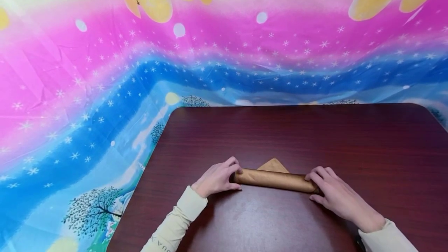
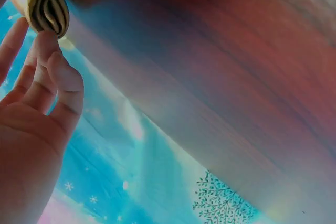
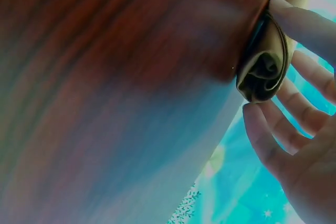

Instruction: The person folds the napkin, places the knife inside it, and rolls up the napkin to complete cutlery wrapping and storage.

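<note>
A golden-brown cloth (image 1: 276,179) is rolled into a long tube and lies crosswise on the table, one pointed corner sticking out flat behind it. My left hand (image 1: 218,178) holds the roll's left end, fingers bent over the top and thumb on the near side. At the opposite end my right hand (image 1: 336,197) grips in the same manner. Spiral layers show in the roll's end (image 2: 50,11) in the left wrist view, close to the left fingertips (image 2: 47,40). The right wrist view shows the other end (image 3: 262,77), looser and folded inside, between thumb and fingers.
The dark red-brown wooden table (image 1: 280,135) has rounded far corners. Behind it and along its left side hangs a pink and blue printed backdrop (image 1: 210,38) with snowflakes and trees.
</note>
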Demonstrator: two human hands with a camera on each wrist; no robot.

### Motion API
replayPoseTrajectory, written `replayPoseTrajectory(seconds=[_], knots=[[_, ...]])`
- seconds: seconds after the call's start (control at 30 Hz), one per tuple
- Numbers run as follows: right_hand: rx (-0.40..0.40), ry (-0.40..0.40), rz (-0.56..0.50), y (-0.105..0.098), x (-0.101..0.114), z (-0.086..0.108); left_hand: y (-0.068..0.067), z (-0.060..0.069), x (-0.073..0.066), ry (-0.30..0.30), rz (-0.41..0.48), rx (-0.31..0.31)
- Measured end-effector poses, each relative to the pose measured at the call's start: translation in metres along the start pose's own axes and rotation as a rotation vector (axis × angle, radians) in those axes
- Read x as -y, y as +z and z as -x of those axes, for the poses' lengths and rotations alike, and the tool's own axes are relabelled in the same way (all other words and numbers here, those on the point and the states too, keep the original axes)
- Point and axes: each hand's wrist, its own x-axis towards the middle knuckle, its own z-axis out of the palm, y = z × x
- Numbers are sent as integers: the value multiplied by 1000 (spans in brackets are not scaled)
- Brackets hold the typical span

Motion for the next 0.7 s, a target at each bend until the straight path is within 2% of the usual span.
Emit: replayPoseTrajectory(seconds=[0.43,0.6,0.7], knots=[[20,17,-19,3,-4,-3,1,-4,2,1,-80,55],[13,24,-33,6,-6,-4,3,-6,3,20,-133,39],[13,35,-55,7,-8,-5,5,-8,4,15,-125,29]])
